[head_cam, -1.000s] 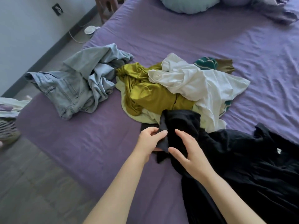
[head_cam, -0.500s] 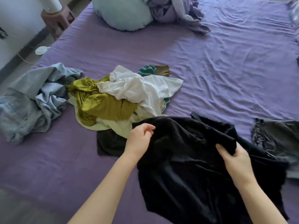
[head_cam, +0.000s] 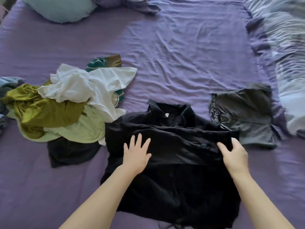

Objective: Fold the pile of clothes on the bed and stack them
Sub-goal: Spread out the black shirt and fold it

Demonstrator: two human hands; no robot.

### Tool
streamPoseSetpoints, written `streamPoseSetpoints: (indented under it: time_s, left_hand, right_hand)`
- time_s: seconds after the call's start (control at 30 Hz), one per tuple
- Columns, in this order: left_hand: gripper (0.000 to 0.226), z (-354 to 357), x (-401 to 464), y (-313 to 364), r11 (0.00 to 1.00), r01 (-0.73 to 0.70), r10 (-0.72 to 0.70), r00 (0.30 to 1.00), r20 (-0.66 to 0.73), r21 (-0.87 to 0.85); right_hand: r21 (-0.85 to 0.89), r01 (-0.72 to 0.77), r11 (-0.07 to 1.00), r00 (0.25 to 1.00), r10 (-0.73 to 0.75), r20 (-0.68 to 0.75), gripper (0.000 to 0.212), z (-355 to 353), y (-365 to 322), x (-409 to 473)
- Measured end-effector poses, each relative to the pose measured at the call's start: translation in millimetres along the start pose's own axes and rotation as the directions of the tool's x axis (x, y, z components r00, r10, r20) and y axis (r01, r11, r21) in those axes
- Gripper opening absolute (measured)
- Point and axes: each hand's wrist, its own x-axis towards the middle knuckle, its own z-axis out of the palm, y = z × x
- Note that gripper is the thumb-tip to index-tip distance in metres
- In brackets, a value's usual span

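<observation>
Head view shows the black shirt (head_cam: 173, 154) spread on the purple bed (head_cam: 189, 60) at its near edge, collar toward the far side. Left hand (head_cam: 137, 154) lies flat on it, fingers straight and spread, pressing the cloth. Right hand (head_cam: 235, 154) curls round a fold at the shirt's right side, pinching it. The fabric looks thin, limp and light, likely to slump and wrinkle, so hems and shoulder seams seem the best holds. Just beside it toward the left edge sits the unfolded pile (head_cam: 69, 104); a folded grey garment (head_cam: 245, 116) lies toward the right edge.
</observation>
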Motion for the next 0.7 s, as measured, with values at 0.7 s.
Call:
streamPoseSetpoints:
  time_s: [0.7]
  left_hand:
    - [0.06, 71, -58, 53, 0.994, -0.009, -0.002, 0.995, -0.104, -0.108]
  right_hand:
    - [-0.013, 0.307, 0.952, 0.876, -0.277, 0.395, 0.029, 34, 67, -59]
